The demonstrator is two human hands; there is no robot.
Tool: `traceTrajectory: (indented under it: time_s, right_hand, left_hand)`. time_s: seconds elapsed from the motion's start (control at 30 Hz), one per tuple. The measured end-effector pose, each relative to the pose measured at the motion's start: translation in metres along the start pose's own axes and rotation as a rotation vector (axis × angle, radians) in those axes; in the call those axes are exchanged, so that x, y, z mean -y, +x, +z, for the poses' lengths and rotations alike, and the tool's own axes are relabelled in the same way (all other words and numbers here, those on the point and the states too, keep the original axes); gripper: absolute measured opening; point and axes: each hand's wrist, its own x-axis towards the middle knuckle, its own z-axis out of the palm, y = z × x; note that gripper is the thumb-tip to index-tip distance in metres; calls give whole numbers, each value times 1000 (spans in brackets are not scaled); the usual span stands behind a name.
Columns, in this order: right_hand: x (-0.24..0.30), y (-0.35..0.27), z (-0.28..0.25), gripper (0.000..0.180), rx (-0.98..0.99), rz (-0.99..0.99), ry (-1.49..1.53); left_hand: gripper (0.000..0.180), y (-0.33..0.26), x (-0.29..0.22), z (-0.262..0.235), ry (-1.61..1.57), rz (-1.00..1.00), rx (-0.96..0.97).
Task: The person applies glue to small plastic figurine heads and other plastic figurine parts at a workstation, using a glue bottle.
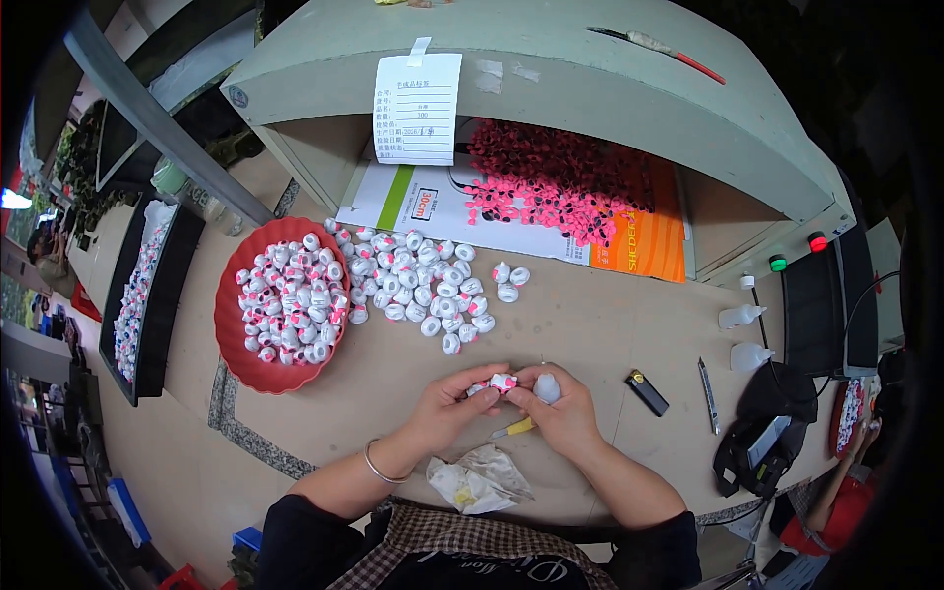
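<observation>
Both my hands meet over the near middle of the table. My left hand [444,405] is closed, pinching a small white-and-pink figure [503,382] between thumb and fingers. A second white piece seems partly tucked in the same fingers. With its fingers curled, my right hand [568,421] holds a small whitish squeeze bottle [547,389], and its thumb and fingertip come up against the figure. Beneath the hands lies a yellow-handled tool [515,428], partly covered. Closer to me is a crumpled clear plastic bag [479,480]. White-and-pink pieces [418,280] lie loose beyond my hands.
A red scalloped bowl [228,329] heaped with similar pieces stands left. Pink-and-black parts [556,206] fill the shelf unit [551,54] at the back. Right lie a black lighter [646,393], a slim knife [709,396], white bottles [739,316] and a black bag [782,403].
</observation>
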Motion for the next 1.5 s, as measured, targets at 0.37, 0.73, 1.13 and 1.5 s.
traceTrajectory:
  time_s: [0.37,0.73,1.13,1.5]
  right_hand:
    - [-2,-3,0,18,49,-113,-194]
    - [0,-1,1,31,-72,-93,-6]
    - [25,-11,-8,30,-14,-242,81]
    - [7,-12,3,34,112,-491,34]
  left_hand:
    - [32,-4,1,-3,-58,-14,24]
    - [33,-9,-43,-53,-757,395,-339]
    - [34,-5,-4,-21,-633,-56,130]
    - [38,-1,5,-6,-211,59,60]
